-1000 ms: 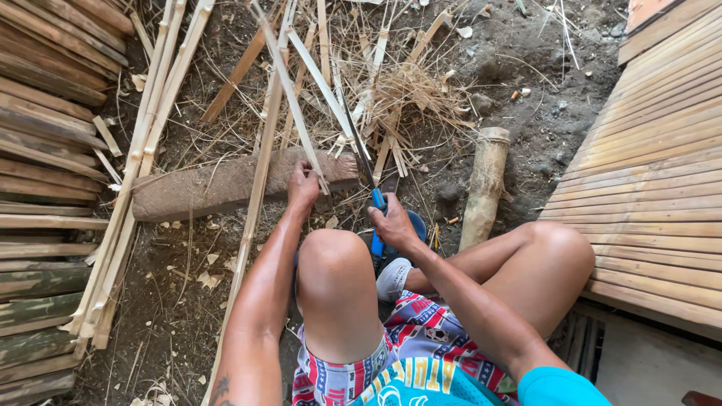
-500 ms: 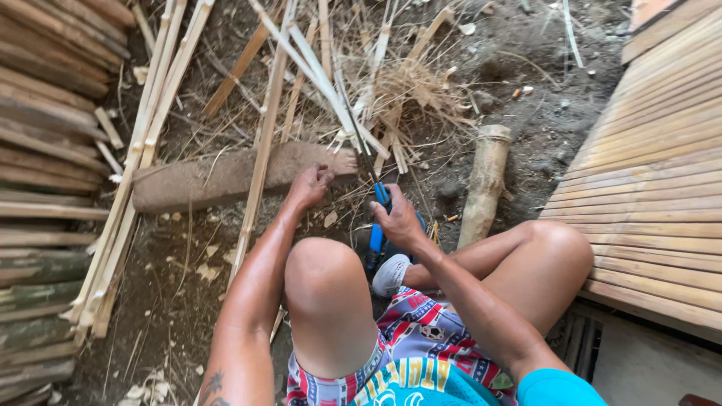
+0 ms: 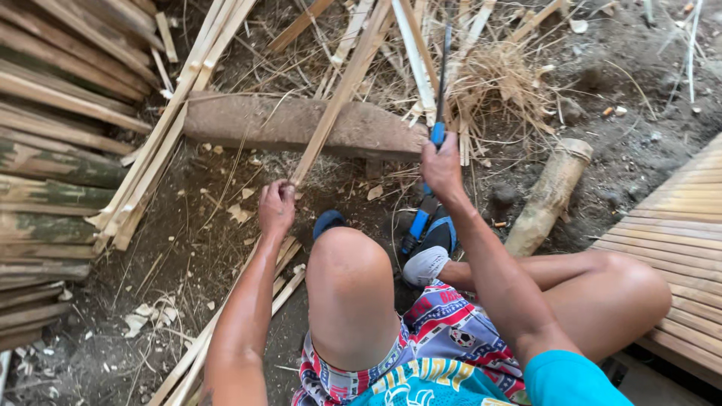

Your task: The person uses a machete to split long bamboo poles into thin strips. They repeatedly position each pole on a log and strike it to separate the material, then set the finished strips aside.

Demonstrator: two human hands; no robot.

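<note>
I held a stick and a knife.
My left hand [image 3: 277, 207] gripped the bamboo strip [image 3: 342, 94]; my right hand [image 3: 441, 167] squeezed the blue-handled knife [image 3: 438, 113].

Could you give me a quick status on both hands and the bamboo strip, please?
Left hand grips the bamboo strip. Right hand grips a blue-handled knife. Strip lies across the log.

The ground [image 3: 602, 83] is bare brown dirt in daylight. Old bamboo poles [image 3: 53, 150] are stacked at the left. A floor of thin bamboo slats [image 3: 677, 240] fills the lower right. Dry grass [image 3: 496, 83] lies at the top.
</note>
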